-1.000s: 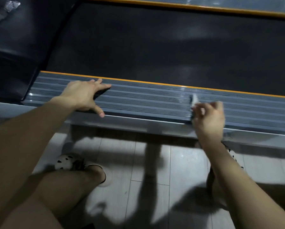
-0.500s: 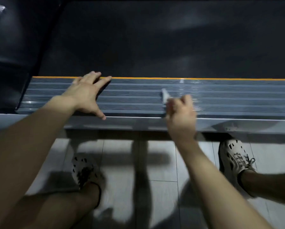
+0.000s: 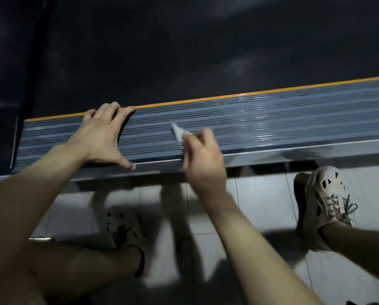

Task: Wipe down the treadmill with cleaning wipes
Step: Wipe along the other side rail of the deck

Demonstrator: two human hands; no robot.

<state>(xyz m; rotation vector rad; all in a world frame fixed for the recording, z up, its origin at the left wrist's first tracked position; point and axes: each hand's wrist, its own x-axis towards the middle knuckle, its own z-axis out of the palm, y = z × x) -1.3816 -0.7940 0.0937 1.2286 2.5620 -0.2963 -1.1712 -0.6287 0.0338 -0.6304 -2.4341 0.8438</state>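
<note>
Now the right hand (image 3: 202, 159) sits at mid frame over the ribbed grey side rail (image 3: 294, 119) of the treadmill. Its fingers are curled and pinch a small white wipe (image 3: 178, 133) at the tips; the wipe's free corner pokes up-left and lies on the rail ribs. The left hand (image 3: 100, 137) is in the left-centre of the frame, flat on the same rail. Its fingers are spread and mostly straight, the tips reach the orange strip (image 3: 228, 96) and the thumb is down at the near edge; it holds nothing and looks like a brace.

Change over the last second: the right hand and wipe slide leftward along the rail, from right of centre to centre, and the gap to the left hand narrows. The left hand stays planted on about the same spot.

Rail to the right of the wipe shows wet-looking glints, so that stretch is likely done. Left to wipe, by my read: the short run between the hands, the patch under the left palm and the rail end at far left. The left hand probably has to lift soon or it blocks the stroke.

The dark belt (image 3: 206, 51) fills the upper frame; whether it has been wiped, I cannot tell. Pale shoes (image 3: 324, 203) stand on the tiled floor (image 3: 261, 205) at the bottom.
</note>
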